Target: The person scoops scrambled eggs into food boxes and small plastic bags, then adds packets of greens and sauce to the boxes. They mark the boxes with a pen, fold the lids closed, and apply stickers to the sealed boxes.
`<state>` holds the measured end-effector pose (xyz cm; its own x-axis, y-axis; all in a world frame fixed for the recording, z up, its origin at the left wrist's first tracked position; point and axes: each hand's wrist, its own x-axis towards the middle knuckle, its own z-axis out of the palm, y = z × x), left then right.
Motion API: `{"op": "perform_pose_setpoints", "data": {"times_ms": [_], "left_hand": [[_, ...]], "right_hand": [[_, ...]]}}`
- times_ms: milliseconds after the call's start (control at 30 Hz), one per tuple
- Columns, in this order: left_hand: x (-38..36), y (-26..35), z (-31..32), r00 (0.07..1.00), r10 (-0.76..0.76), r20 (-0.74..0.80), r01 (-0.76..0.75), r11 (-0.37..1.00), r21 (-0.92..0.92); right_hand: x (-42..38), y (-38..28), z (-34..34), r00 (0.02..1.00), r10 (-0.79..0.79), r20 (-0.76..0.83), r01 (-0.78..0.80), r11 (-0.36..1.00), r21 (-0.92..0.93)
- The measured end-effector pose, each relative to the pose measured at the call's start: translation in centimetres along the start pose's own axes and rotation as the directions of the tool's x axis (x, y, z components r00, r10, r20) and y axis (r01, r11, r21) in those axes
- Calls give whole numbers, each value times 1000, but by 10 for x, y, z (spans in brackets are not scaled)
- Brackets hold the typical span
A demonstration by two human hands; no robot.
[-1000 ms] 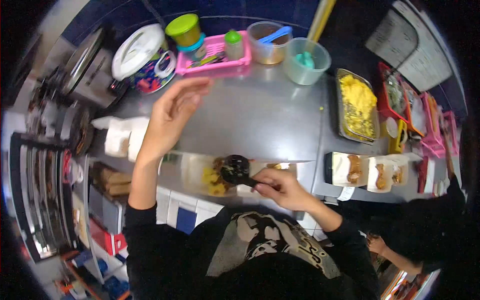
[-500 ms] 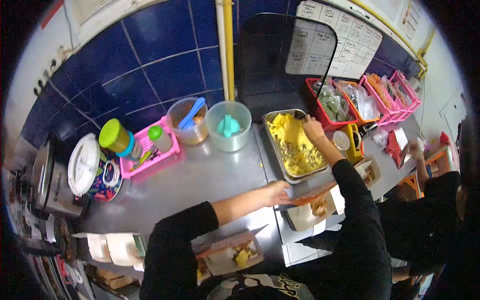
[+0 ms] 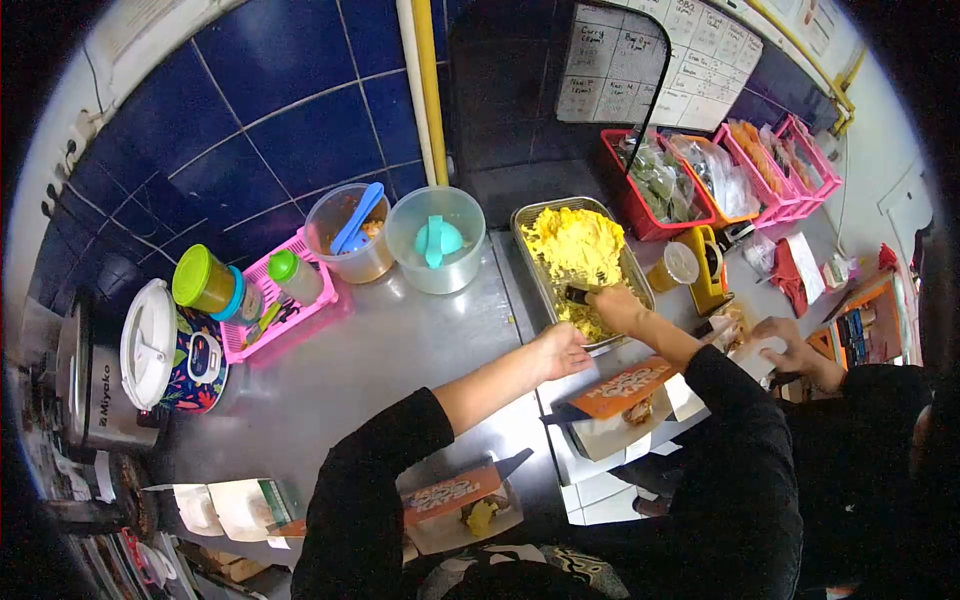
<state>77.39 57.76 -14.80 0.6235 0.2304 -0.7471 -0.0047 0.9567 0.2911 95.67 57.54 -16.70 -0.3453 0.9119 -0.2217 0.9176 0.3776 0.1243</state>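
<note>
My right hand (image 3: 617, 309) is closed round the black handle of a utensil (image 3: 577, 294) whose working end is in yellow scrambled egg. The egg (image 3: 578, 243) is heaped at the far end of a metal tray (image 3: 522, 238), with only scraps left at the near end. Just off the tray's near left corner is my left hand (image 3: 562, 352), its fingers loosely curled and nothing visible in them. Below it stands an open paper box (image 3: 600, 440) with an orange printed lid (image 3: 625, 388) and a brown piece of food (image 3: 637, 411). Another such box (image 3: 450, 535), with egg inside, lies nearer my body.
To the left stand two clear tubs (image 3: 440, 270), a pink basket (image 3: 295, 322) and a floral container (image 3: 195, 385). Red (image 3: 650, 226) and pink baskets line the back right. A co-worker's hand (image 3: 792, 345) is at a white box on the right.
My right hand has drawn the utensil from the tray's far right side toward its near end. The left hand has come off the box lid and up to the tray corner. The view shifted slightly.
</note>
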Motion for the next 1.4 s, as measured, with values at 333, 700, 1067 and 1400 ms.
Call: {"op": "perform_pose_setpoints", "data": {"times_ms": [333,700,1067,1400], "left_hand": [[4,6,-1,999,16,-49,-17,1000,-24],[-19,6,-10,998,59,8,-59,992,111],[-16,12,-13,999,41,11,-41,998,45],[-29,1,-13,993,115,19,-116,991,70]], "right_hand": [[-24,-11,-22,991,-130,-32,130,876,464],[-11,60,-7,957,282,-66,-150,676,722],[-18,-20,-22,997,-11,80,-12,959,282],[-25,14,-19,929,91,359,-370,161,915]]}}
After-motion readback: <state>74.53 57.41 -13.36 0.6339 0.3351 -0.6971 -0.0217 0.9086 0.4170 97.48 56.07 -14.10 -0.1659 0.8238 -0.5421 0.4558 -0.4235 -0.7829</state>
